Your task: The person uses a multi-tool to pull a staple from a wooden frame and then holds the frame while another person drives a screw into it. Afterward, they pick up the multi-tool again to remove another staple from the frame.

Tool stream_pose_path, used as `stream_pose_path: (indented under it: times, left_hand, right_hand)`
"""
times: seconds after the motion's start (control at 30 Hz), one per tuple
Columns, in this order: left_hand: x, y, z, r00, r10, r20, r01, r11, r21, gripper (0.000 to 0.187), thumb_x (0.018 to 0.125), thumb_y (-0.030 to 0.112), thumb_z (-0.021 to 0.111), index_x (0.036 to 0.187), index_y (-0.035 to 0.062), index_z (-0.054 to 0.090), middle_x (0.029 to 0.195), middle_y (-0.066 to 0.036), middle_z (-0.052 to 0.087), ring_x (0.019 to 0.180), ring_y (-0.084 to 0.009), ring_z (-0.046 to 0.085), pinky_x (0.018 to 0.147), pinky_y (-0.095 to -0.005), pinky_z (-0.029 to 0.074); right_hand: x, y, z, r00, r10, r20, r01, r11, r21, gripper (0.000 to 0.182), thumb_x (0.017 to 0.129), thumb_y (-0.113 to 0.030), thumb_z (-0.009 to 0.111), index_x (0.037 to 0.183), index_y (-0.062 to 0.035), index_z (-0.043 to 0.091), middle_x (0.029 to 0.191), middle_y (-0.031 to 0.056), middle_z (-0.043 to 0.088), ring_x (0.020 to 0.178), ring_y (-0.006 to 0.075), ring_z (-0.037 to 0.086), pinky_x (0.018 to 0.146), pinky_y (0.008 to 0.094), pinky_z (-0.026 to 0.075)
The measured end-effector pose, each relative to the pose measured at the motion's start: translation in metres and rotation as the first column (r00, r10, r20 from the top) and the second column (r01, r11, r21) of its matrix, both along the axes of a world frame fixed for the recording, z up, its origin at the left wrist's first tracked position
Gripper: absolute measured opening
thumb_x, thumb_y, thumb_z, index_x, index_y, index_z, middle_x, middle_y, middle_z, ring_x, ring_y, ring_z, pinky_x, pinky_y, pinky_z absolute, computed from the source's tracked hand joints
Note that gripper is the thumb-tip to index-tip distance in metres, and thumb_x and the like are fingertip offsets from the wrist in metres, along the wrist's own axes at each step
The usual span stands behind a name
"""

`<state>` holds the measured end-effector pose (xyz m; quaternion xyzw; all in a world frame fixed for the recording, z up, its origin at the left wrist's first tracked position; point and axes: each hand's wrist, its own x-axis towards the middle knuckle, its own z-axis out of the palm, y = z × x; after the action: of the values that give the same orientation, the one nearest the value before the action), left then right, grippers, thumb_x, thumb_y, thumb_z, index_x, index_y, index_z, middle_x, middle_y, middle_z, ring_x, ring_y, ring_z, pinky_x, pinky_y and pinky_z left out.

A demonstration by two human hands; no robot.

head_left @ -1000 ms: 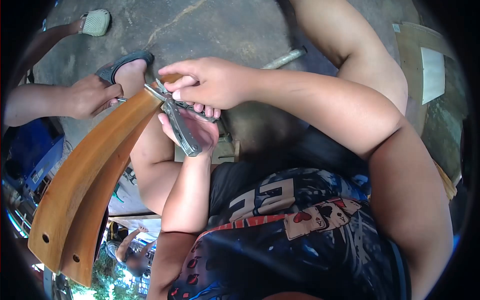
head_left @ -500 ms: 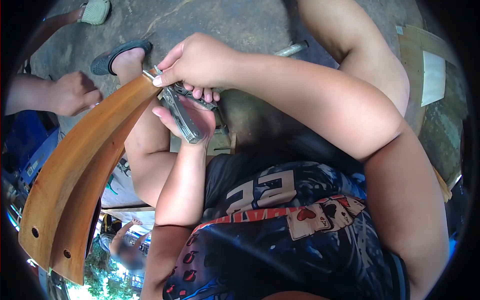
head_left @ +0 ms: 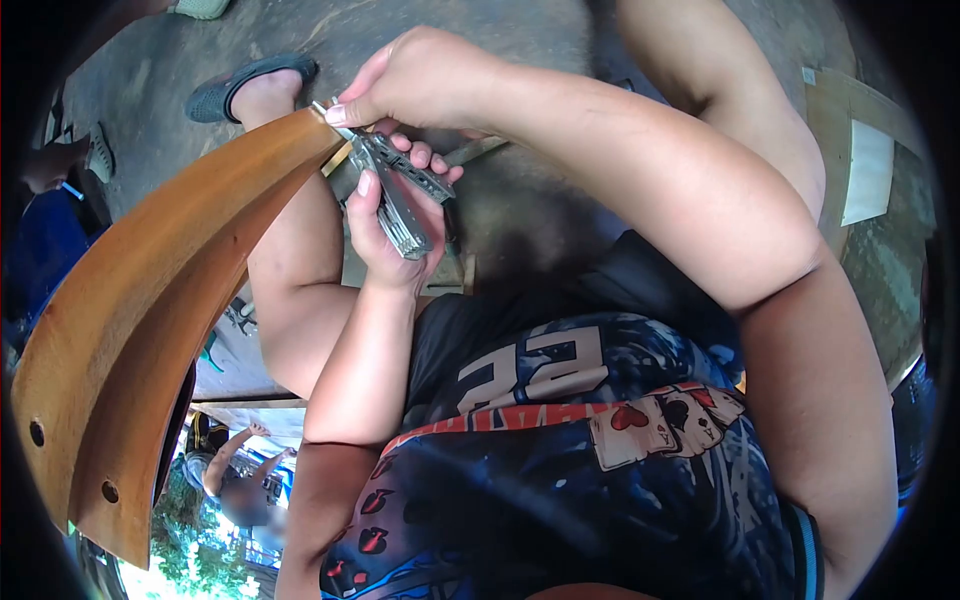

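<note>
Steel multi-tool (head_left: 398, 200), folding-plier type, grey handles splayed apart, sits between my two hands at the top end of a curved wooden piece (head_left: 150, 300). Tool head meets the wood's upper tip; exact contact point hidden under my fingers.

My left hand (head_left: 385, 235) is wrapped around the lower handle, thumb laid along it, grip closed. My right hand (head_left: 425, 80) comes from above, fingers curled and pinched over the tool's head and upper handle, closed on it too.

Wood: varnished, orange-brown, two layers, sweeping down to lower left, two drilled holes near its bottom end. My bare knee lies behind it.

Concrete floor (head_left: 500, 50) beyond. A sandalled foot (head_left: 250, 85) rests on it just past the wood's tip.
</note>
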<state>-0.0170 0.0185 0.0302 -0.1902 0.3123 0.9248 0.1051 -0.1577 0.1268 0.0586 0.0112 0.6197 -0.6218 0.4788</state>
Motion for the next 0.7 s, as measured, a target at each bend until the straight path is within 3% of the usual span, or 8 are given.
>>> stream_pose_path:
  times: [0.1, 0.23, 0.33, 0.43, 0.53, 0.63, 0.7]
  left_hand:
    - [0.000, -0.007, 0.001, 0.999, -0.012, 0.040, 0.015, 0.998, -0.065, 0.058, 0.091, 0.045, 0.059, 0.131, 0.0051, 0.046, 0.107, -0.008, 0.055, 0.102, -0.0236, 0.056, 0.097, -0.0429, 0.045]
    - [-0.003, -0.010, 0.012, 0.994, -0.067, 0.086, 0.075, 0.993, -0.093, 0.057, 0.091, 0.041, 0.058, 0.132, 0.0030, 0.047, 0.109, -0.010, 0.058, 0.104, -0.0257, 0.060, 0.098, -0.0435, 0.046]
    - [0.000, -0.010, 0.011, 0.991, -0.079, 0.108, 0.090, 0.991, -0.103, 0.052, 0.088, 0.034, 0.061, 0.128, 0.0042, 0.048, 0.109, -0.010, 0.057, 0.107, -0.0276, 0.061, 0.099, -0.0447, 0.046]
    - [-0.002, -0.007, 0.010, 0.986, -0.068, 0.152, 0.079, 0.995, -0.068, 0.045, 0.082, 0.027, 0.064, 0.120, 0.0076, 0.050, 0.105, -0.007, 0.054, 0.102, -0.0255, 0.059, 0.097, -0.0438, 0.046]
    - [-0.003, -0.007, 0.009, 0.985, -0.077, 0.152, 0.078, 0.997, -0.002, 0.041, 0.079, 0.026, 0.064, 0.114, 0.0096, 0.049, 0.100, -0.006, 0.051, 0.094, -0.0226, 0.055, 0.092, -0.0409, 0.045]
    - [0.000, -0.007, 0.004, 0.986, -0.093, 0.140, 0.106, 0.990, -0.089, 0.047, 0.076, 0.038, 0.063, 0.112, 0.0110, 0.048, 0.100, -0.004, 0.049, 0.092, -0.0224, 0.048, 0.088, -0.0415, 0.040]
    - [0.000, -0.005, 0.004, 0.987, -0.081, 0.141, 0.093, 0.992, -0.084, 0.047, 0.075, 0.038, 0.063, 0.111, 0.0111, 0.047, 0.098, -0.004, 0.049, 0.092, -0.0221, 0.048, 0.086, -0.0413, 0.040]
  right_hand:
    - [-0.010, 0.000, 0.006, 0.994, 0.102, -0.037, -0.099, 0.992, 0.076, 0.030, 0.088, -0.023, 0.079, 0.107, -0.0007, 0.072, 0.078, 0.0042, 0.067, 0.070, 0.0110, 0.063, 0.065, 0.0281, 0.054]
    - [-0.033, -0.015, -0.001, 0.969, 0.245, -0.022, -0.241, 0.966, 0.096, 0.019, 0.085, -0.023, 0.080, 0.093, -0.0068, 0.076, 0.083, 0.0036, 0.071, 0.074, 0.0099, 0.064, 0.061, 0.0284, 0.042]
    - [-0.040, -0.016, 0.000, 0.950, 0.312, -0.032, -0.309, 0.947, 0.086, 0.018, 0.087, -0.024, 0.078, 0.092, -0.0074, 0.075, 0.084, 0.0024, 0.072, 0.074, 0.0080, 0.065, 0.063, 0.0260, 0.043]
    - [-0.050, -0.004, 0.015, 0.964, 0.267, 0.011, -0.267, 0.963, 0.039, 0.012, 0.089, -0.013, 0.073, 0.082, -0.0033, 0.076, 0.073, 0.0100, 0.072, 0.059, 0.0177, 0.067, 0.054, 0.0300, 0.053]
    - [-0.052, -0.001, 0.016, 0.955, 0.296, -0.010, -0.296, 0.954, 0.038, 0.012, 0.087, -0.014, 0.075, 0.083, -0.0026, 0.075, 0.072, 0.0087, 0.071, 0.056, 0.0163, 0.064, 0.052, 0.0308, 0.051]
    - [-0.050, -0.022, -0.014, 0.918, 0.396, 0.016, -0.397, 0.917, 0.037, 0.018, 0.089, -0.026, 0.076, 0.092, -0.0082, 0.074, 0.085, 0.0012, 0.072, 0.073, 0.0064, 0.065, 0.065, 0.0245, 0.044]
    - [-0.049, -0.022, -0.020, 0.918, 0.397, 0.009, -0.397, 0.918, 0.026, 0.019, 0.090, -0.027, 0.075, 0.092, -0.0083, 0.074, 0.085, 0.0007, 0.072, 0.073, 0.0063, 0.064, 0.065, 0.0246, 0.044]
